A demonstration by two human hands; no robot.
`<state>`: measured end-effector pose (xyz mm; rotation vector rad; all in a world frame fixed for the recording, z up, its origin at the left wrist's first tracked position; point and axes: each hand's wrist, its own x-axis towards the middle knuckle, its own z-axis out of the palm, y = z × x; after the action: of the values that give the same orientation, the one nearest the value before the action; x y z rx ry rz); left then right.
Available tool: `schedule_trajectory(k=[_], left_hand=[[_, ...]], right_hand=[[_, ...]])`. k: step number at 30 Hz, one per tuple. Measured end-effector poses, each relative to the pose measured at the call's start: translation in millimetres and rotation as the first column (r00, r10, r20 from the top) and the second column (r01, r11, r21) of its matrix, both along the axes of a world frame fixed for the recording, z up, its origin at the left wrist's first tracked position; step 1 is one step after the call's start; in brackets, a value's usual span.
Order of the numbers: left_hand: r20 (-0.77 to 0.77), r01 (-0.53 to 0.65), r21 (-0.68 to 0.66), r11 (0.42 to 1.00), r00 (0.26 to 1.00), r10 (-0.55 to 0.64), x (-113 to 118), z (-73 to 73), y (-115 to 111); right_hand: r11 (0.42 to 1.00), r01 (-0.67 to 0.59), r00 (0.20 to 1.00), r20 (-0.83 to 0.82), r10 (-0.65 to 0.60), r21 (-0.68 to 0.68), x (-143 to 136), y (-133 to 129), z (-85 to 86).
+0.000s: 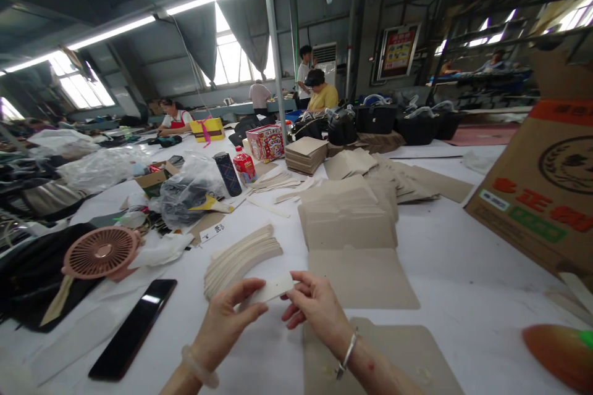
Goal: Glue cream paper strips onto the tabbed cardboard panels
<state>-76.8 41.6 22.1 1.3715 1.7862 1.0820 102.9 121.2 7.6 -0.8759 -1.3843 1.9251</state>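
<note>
Between my two hands is a small white strip (274, 287) with a tiny dark dot on it. The thumb and fingers of my left hand (231, 315) pinch its left end. At the right end, the thumb and forefinger of my right hand (317, 305) close on it, the other fingers curled below. Just beyond lies a fanned row of off-white strips (243, 256). To the right, grey-beige board sheets (347, 222) overlap in a spread stack. Another board sheet (384, 352) lies partly under my right forearm.
A black phone (134, 327) and a pink fan (102, 252) lie at left. Farther back stand a dark cylinder (227, 174), a red bottle (244, 165) and a pile of boards (306, 155). A large carton (537, 185) stands at right. Several people work in the background.
</note>
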Motion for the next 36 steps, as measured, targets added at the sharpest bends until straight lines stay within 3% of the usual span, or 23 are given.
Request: schedule_trajectory(k=[5,10,13,16,19,21,25,30,33,36], left_hand=[[0.274,0.022,-0.027,0.999,0.962,-0.013,-4,8.4,-4],[0.341,-0.104,-0.02,0.994,0.934,0.104,-15,21.8,-9],[0.346,-0.239,0.041,0.97,0.914,0.211,-29,36.5,-15],[0.342,-0.338,0.11,0.935,0.896,0.283,-33,55.1,-24],[0.382,-0.368,0.127,0.921,0.875,0.297,-19,68.9,-30],[0.459,-0.372,0.128,0.919,0.844,0.278,-1,73.8,-28],[0.603,-0.405,0.149,0.902,0.76,0.242,31,78.8,-17],[0.612,-0.496,0.19,0.847,0.735,0.293,24,87.5,-15],[0.607,-0.493,0.158,0.856,0.732,0.31,14,87.6,-29],[0.574,-0.484,-0.058,0.873,0.699,0.426,22,71.2,-53]], right_hand=[[0.999,0.012,0.993,-0.115,-0.017,-0.046,-7,-8,9.2],[0.998,0.069,0.996,-0.052,-0.069,-0.01,-14,-10,2.0],[0.993,0.085,0.993,0.078,-0.091,0.085,-14,-1,-3.7],[0.959,0.079,0.975,0.178,-0.131,0.274,-3,7,0.5],[0.902,0.041,0.971,0.197,-0.138,0.431,7,1,16.5],[0.888,-0.037,0.978,0.201,-0.063,0.459,6,-13,29.5],[0.897,-0.145,0.989,0.073,0.126,0.417,-15,-46,46.2],[0.945,-0.092,0.996,0.011,0.093,0.313,-30,-54,46.7],[0.963,-0.154,0.988,0.048,0.147,0.222,-1,-48,46.8],[0.968,-0.229,0.969,0.115,0.217,0.101,55,-49,46.5]])
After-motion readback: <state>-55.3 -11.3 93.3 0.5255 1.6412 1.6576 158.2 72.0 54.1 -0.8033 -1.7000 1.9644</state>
